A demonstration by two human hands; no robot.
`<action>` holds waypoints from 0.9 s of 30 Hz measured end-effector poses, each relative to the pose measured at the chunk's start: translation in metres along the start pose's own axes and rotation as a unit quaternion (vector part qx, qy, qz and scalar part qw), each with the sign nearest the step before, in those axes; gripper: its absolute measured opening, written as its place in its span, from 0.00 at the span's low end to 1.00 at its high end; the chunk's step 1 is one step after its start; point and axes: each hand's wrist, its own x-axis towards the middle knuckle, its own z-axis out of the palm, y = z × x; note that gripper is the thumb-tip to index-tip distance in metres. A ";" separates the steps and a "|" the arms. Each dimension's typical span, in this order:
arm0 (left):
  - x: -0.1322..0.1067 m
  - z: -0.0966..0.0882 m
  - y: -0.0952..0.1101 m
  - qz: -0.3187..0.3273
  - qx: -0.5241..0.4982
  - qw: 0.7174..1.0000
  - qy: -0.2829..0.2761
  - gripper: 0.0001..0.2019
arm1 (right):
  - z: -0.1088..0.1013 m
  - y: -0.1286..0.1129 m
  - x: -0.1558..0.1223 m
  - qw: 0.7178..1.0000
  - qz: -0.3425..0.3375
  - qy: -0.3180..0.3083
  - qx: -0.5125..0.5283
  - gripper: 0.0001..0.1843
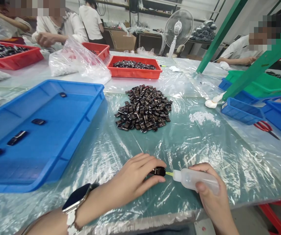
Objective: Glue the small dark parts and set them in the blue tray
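Small glossy black part (159, 171) pinched in left hand (133, 182) fingertips, low over the crinkled clear plastic sheet (204, 147) — yellow nozzle tip touching its end. Right hand (212, 195) wraps the soft translucent squeeze bottle (195, 180), thumb on top. Beyond, a heap of dark parts (144, 108); blue tray (57, 130) left.

Small black part (159, 171), touching bottle nozzle (169, 174)

Open sheeted table (196, 143) ahead — pile of dark parts (144, 107) beyond, blue tray (81, 130) crowding left.
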 end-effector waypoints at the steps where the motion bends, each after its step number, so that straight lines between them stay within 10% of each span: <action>1: 0.000 0.000 0.000 -0.009 -0.001 1.000 0.002 0.11 | 0.001 -0.001 -0.001 1.000 -0.006 0.003 -0.008 0.27; 27: 0.001 -0.007 -0.006 -0.071 -0.042 0.996 0.030 0.11 | -0.015 0.006 0.012 0.968 -0.191 -0.036 -0.159 0.12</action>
